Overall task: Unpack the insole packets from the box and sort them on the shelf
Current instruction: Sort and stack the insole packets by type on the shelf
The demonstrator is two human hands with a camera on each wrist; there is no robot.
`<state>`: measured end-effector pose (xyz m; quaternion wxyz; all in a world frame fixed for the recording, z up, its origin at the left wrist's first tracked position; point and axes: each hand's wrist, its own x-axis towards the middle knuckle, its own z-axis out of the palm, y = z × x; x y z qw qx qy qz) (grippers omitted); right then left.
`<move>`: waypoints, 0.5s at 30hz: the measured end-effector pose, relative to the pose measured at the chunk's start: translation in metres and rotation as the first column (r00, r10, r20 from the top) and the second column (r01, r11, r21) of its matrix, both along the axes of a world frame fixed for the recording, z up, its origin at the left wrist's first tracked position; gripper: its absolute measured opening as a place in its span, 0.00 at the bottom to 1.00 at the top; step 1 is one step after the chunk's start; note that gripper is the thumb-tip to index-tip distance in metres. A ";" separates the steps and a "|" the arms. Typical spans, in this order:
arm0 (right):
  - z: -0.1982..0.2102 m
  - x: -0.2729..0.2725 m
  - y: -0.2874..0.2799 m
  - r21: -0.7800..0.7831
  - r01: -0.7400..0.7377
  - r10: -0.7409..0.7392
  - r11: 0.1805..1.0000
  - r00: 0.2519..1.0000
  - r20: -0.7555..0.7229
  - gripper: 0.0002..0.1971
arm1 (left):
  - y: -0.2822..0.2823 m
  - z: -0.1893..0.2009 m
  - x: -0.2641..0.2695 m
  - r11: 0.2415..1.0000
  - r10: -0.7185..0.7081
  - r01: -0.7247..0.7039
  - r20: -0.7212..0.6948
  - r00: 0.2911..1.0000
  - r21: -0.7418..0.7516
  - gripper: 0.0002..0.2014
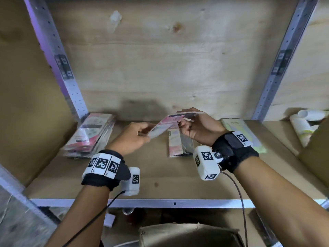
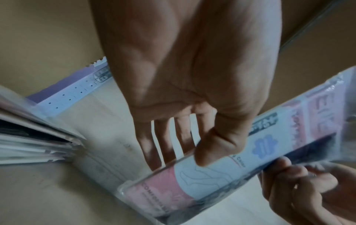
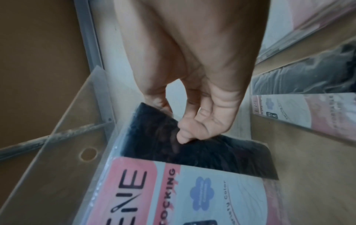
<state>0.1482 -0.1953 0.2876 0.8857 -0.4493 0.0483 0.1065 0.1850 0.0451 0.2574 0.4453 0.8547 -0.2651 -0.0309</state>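
Observation:
Both hands hold one pink and white packet (image 1: pixel 167 123) in clear plastic above the wooden shelf (image 1: pixel 160 175). My left hand (image 1: pixel 137 135) grips its near end, thumb on top (image 2: pixel 204 153) and fingers underneath. My right hand (image 1: pixel 188 125) pinches its far end by the dark panel (image 3: pixel 192 146). The same packet (image 2: pixel 221 175) runs slantwise across the left wrist view, and its printed front (image 3: pixel 173 190) fills the bottom of the right wrist view. A stack of similar packets (image 1: pixel 90 134) lies at the shelf's left. Another packet (image 1: pixel 178 142) lies flat under my hands.
A pale green packet (image 1: pixel 238 129) lies at the right behind my right wrist. White rolls (image 1: pixel 306 123) sit in the neighbouring bay. Metal uprights (image 1: pixel 58 57) frame the bay. A cardboard box (image 1: pixel 188 234) stands below the shelf's front edge (image 1: pixel 160 203).

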 end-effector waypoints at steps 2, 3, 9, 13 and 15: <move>-0.002 0.000 -0.003 0.032 0.017 -0.016 0.999 1.000 -0.025 0.14 | -0.007 -0.005 0.003 0.999 0.032 -0.034 0.053 0.998 0.034 0.20; -0.004 0.000 -0.004 0.038 0.022 -0.021 0.999 0.999 -0.035 0.14 | -0.010 -0.007 0.004 0.998 0.052 -0.054 0.077 0.996 0.033 0.18; -0.010 -0.001 -0.011 0.031 0.037 -0.036 0.999 0.999 -0.034 0.08 | -0.021 -0.011 0.013 0.994 0.106 -0.102 0.123 0.987 -0.041 0.13; -0.020 0.000 -0.020 -0.018 0.059 -0.059 0.998 0.998 -0.015 0.08 | -0.028 -0.010 0.011 0.991 0.051 -0.044 0.059 0.997 -0.123 0.16; -0.029 0.000 -0.025 -0.178 0.064 -0.060 0.982 0.998 0.025 0.07 | -0.031 -0.010 0.010 0.985 0.026 -0.024 0.015 1.000 -0.170 0.17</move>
